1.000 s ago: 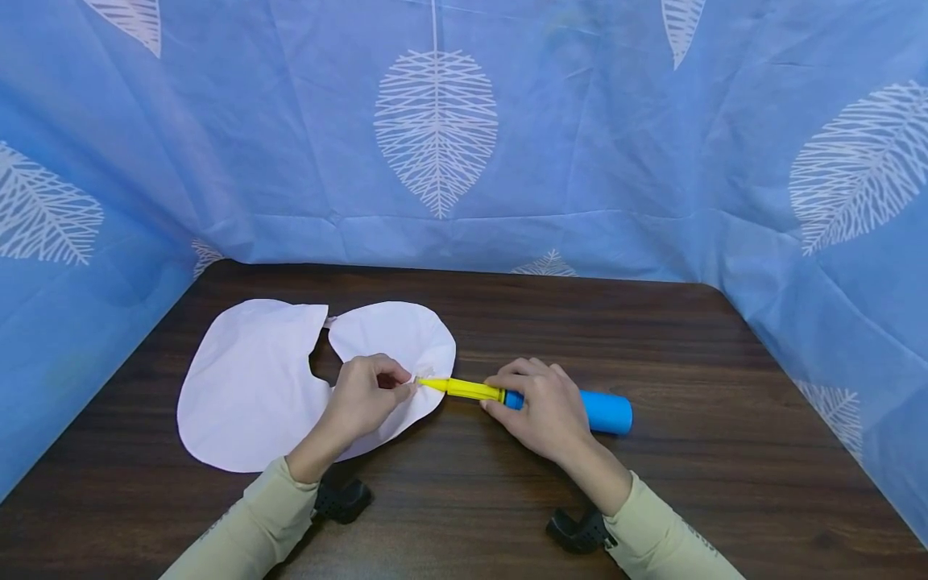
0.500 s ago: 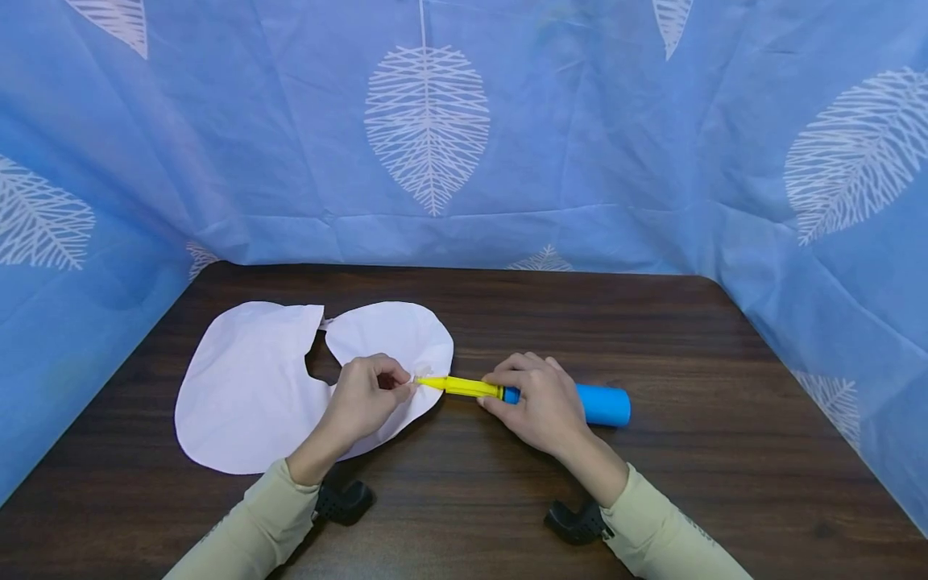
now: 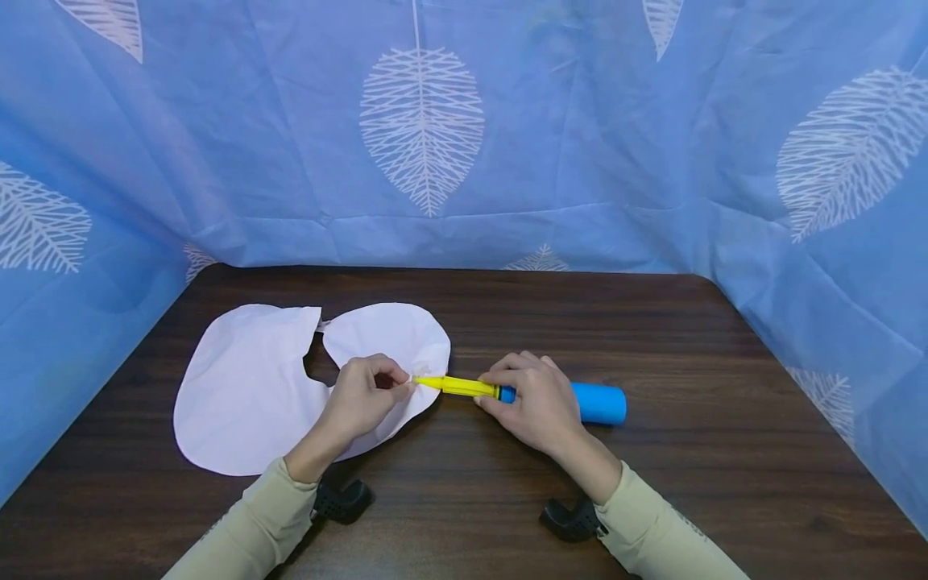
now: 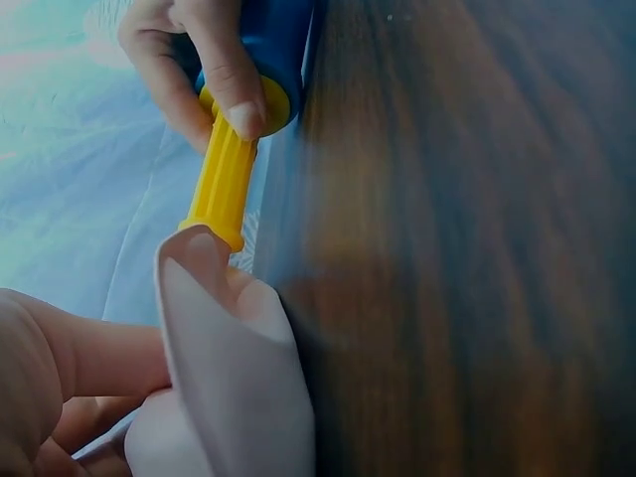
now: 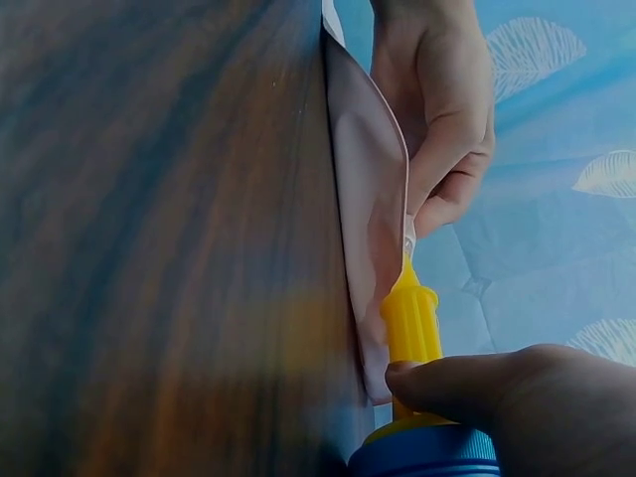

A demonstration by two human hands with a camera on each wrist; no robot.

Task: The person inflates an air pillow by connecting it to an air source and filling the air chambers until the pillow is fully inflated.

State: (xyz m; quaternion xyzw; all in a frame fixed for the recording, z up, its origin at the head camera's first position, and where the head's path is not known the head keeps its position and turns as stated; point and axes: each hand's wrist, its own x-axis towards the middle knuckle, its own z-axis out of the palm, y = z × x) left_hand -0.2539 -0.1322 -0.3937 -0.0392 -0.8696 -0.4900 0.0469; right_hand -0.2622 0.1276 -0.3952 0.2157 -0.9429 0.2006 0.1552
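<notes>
A flat white inflatable neck pillow [image 3: 242, 395] lies on the table's left half, its inner gap facing the back. My left hand [image 3: 366, 399] pinches the pillow's small valve between thumb and fingertips. The yellow nozzle [image 3: 464, 387] of a blue hand air pump [image 3: 603, 404] meets that valve; how deep its tip sits cannot be told. My right hand [image 3: 540, 403] grips the pump where the yellow nozzle joins the blue body. In the left wrist view, the raised pillow edge [image 4: 238, 378] hides the nozzle tip. The right wrist view shows the tip at a small clear valve [image 5: 408, 243].
The dark wooden table [image 3: 725, 451] runs under everything. Blue curtains [image 3: 580, 145] with white leaf prints hang behind it and along both sides. A black wrist camera mount [image 3: 344, 501] sits below each wrist, close to the tabletop.
The head view has shifted slightly. Both hands keep their hold, and the pump nozzle stays at the valve.
</notes>
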